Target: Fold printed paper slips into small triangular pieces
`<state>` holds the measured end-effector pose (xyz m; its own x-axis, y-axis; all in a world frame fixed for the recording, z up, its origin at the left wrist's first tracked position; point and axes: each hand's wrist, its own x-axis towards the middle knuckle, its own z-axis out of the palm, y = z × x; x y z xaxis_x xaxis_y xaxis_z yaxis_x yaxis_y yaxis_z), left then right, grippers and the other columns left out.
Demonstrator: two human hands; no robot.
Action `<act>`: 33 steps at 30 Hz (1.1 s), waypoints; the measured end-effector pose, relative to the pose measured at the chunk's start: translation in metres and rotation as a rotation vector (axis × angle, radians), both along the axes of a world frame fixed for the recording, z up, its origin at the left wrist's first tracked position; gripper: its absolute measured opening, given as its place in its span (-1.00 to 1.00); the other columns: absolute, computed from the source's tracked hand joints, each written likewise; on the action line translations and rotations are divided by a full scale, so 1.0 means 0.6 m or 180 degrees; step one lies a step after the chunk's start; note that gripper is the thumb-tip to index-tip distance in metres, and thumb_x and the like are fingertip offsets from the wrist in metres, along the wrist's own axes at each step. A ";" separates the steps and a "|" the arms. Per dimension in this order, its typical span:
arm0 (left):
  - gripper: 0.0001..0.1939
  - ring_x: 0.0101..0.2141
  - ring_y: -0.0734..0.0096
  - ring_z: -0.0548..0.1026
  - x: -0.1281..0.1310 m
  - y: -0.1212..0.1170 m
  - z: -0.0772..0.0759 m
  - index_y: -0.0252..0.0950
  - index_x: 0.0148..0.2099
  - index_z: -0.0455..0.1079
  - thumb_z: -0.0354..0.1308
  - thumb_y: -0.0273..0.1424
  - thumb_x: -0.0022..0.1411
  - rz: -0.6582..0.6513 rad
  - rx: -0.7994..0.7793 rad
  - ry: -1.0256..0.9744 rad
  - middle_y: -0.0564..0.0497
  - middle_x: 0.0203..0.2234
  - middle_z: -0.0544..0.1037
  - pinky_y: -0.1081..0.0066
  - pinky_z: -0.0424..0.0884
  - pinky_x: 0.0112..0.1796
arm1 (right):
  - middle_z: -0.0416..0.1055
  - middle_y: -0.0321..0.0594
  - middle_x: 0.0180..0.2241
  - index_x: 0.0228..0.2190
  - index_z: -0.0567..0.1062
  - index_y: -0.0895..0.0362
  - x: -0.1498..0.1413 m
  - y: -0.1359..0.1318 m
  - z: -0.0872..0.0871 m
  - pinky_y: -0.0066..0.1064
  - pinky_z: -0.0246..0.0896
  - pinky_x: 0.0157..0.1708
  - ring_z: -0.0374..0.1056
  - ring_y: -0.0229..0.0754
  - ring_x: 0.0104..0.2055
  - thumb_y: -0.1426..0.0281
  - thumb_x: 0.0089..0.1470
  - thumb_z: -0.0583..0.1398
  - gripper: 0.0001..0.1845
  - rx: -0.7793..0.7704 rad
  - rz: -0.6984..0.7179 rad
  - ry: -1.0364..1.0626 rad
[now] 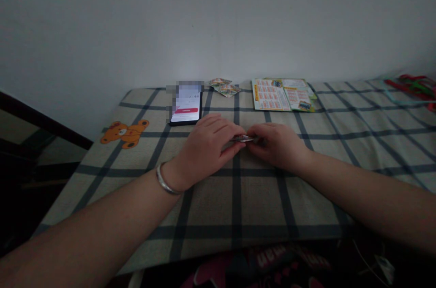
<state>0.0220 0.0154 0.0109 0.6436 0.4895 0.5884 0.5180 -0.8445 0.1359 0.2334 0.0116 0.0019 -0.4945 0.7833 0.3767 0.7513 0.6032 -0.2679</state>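
Between my two hands, just above the tablecloth, is a small, thin, paper-like piece point(244, 138), seen nearly edge-on; most of it is covered by fingers. My left hand point(211, 143), with a silver bangle at the wrist, pinches its left end between thumb and fingers. At the opposite end, the curled fingers of my right hand point(276, 145) grip it. Beyond the left hand lies a phone point(186, 106) with a lit screen. Two small square printed pieces point(227, 90) rest near the wall.
Printed calendar-like cards point(272, 97) lie at the back right. An orange bear cutout point(125, 134) is on the left of the checked tablecloth point(259, 201). Red and green items point(413, 88) sit at the far right. A wall point(218, 20) closes off the back.
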 end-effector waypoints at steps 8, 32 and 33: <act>-0.94 -0.23 0.33 0.44 0.001 0.003 -0.003 -0.29 -0.29 0.37 0.11 -0.43 0.27 0.0199 -0.0066 -0.0242 0.04 -0.38 0.52 0.25 0.34 -0.04 | 0.47 -0.27 -0.39 -0.32 0.49 0.13 0.001 0.001 0.003 -0.45 0.17 -0.40 0.36 -0.25 -0.37 0.42 0.10 0.19 -0.92 0.0111 0.0211 0.0607; -0.94 -0.27 0.32 0.42 0.000 0.009 -0.007 -0.31 -0.25 0.35 0.11 -0.42 0.29 0.0207 -0.0586 0.0115 0.01 -0.35 0.47 0.32 0.33 -0.23 | 0.41 -0.24 -0.42 -0.41 0.44 0.14 0.005 0.006 0.007 -0.41 0.15 -0.37 0.30 -0.24 -0.35 0.37 0.18 0.16 -0.86 -0.0151 0.0446 0.0947; -0.94 -0.25 0.32 0.42 0.000 0.007 -0.006 -0.31 -0.23 0.35 0.10 -0.42 0.29 0.0193 -0.0589 0.0102 0.00 -0.32 0.47 0.32 0.33 -0.22 | 0.40 -0.24 -0.41 -0.40 0.44 0.14 0.005 0.004 0.008 -0.41 0.14 -0.37 0.30 -0.24 -0.34 0.38 0.19 0.16 -0.86 -0.0148 0.0443 0.0897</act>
